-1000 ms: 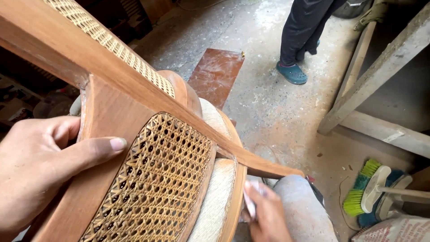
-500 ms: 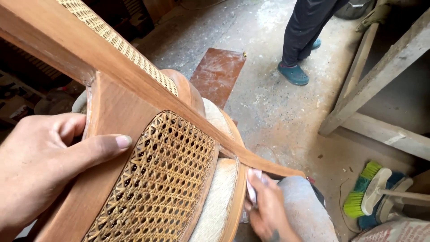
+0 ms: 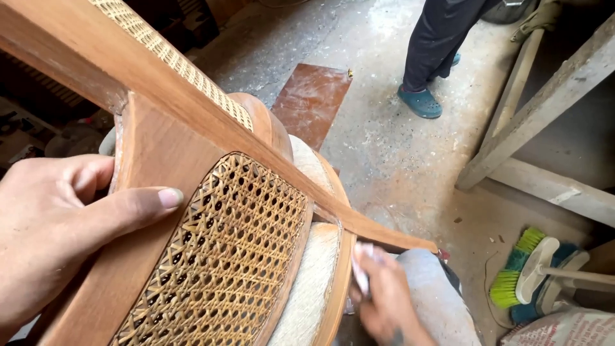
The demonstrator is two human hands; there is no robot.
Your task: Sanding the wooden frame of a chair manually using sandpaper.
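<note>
A wooden chair (image 3: 160, 147) with woven cane panels (image 3: 237, 250) lies tilted across my lap. My left hand (image 3: 57, 230) grips the chair's wooden frame at the left, thumb lying across the wood beside the cane. Low at the centre, my right hand (image 3: 384, 295) presses a small pale folded piece of sandpaper (image 3: 360, 266) against the rounded wooden seat rail (image 3: 336, 282). The hand is blurred. A pale cushion strip (image 3: 314, 275) shows between the cane panel and the rail. My grey trouser knee (image 3: 435, 295) sits under the chair's arm.
Another person's dark trousers and blue shoes (image 3: 419, 101) stand on the dusty concrete floor at the top. A reddish-brown tile (image 3: 311, 99) lies on the floor. Rough timber beams (image 3: 538, 122) lean at the right. A green and blue brush (image 3: 532, 272) lies at the lower right.
My right hand with the sandpaper has slid along the seat rail, shifting a little lower. The view has drifted slightly; my left hand keeps its grip.
</note>
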